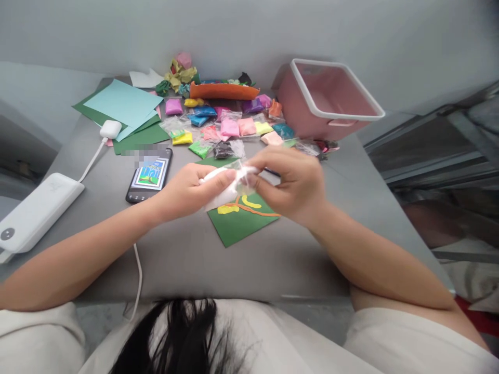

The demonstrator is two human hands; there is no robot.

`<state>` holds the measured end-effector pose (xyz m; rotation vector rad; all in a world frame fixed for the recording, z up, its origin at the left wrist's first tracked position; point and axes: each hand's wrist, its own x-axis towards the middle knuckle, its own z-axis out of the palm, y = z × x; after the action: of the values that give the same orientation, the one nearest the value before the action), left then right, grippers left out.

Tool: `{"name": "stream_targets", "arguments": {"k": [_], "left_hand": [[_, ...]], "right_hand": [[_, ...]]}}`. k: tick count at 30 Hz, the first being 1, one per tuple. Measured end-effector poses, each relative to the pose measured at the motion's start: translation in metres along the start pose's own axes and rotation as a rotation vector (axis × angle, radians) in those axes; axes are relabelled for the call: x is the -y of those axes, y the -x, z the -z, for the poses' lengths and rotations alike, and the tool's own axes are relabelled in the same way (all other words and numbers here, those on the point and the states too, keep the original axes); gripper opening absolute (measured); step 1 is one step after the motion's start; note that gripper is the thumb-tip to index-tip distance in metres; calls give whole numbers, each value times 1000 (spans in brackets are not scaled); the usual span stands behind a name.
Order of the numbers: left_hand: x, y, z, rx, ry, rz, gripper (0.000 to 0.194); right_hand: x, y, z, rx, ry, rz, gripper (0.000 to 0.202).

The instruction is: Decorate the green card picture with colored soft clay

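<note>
Over the middle of the table, my left hand grips a clear bag of white modelling clay, its thumb lying along the top. My right hand pinches at the bag's other end, where a bit of white shows between thumb and fingers; whether this is clay or plastic I cannot tell. Below the hands lies a green sheet bearing an orange branching line and yellow clay patches. The hands and bag cover the sheet's upper part.
Several bags of coloured clay lie behind my hands. A pink bin stands at the back right. At left are a phone with a picture on its screen, a white power bank with a cable, and coloured paper sheets.
</note>
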<state>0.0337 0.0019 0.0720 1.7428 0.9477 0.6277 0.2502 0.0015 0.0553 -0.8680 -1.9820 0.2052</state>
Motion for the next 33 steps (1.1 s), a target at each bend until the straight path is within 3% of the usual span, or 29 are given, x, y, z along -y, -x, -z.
{"name": "stream_targets", "arguments": {"k": [3, 5, 7, 10, 13, 19, 25, 30, 33], "left_hand": [[5, -3, 6, 1, -138, -27, 51], [17, -9, 9, 18, -306, 2, 53], [34, -17, 11, 17, -609, -12, 55], [55, -28, 13, -7, -750, -46, 44], [63, -31, 16, -29, -822, -67, 37], [62, -32, 21, -133, -769, -51, 39], [59, -38, 28, -364, -538, -65, 31], [41, -37, 28, -275, 480, 168, 34], [29, -33, 25, -205, 729, 204, 25]], "right_hand": [[-18, -10, 12, -302, -52, -251, 16], [-29, -14, 16, -390, -172, -285, 16], [-34, -13, 16, -341, -207, -294, 20], [-32, -8, 9, -172, -216, -297, 19], [-27, -5, 4, -77, -209, -329, 18], [-26, -3, 0, -27, -347, -390, 20], [-33, 0, -5, 73, -549, -442, 31], [-32, -3, -7, 114, -773, -557, 32], [-29, -3, -10, 72, -659, -503, 25]]}}
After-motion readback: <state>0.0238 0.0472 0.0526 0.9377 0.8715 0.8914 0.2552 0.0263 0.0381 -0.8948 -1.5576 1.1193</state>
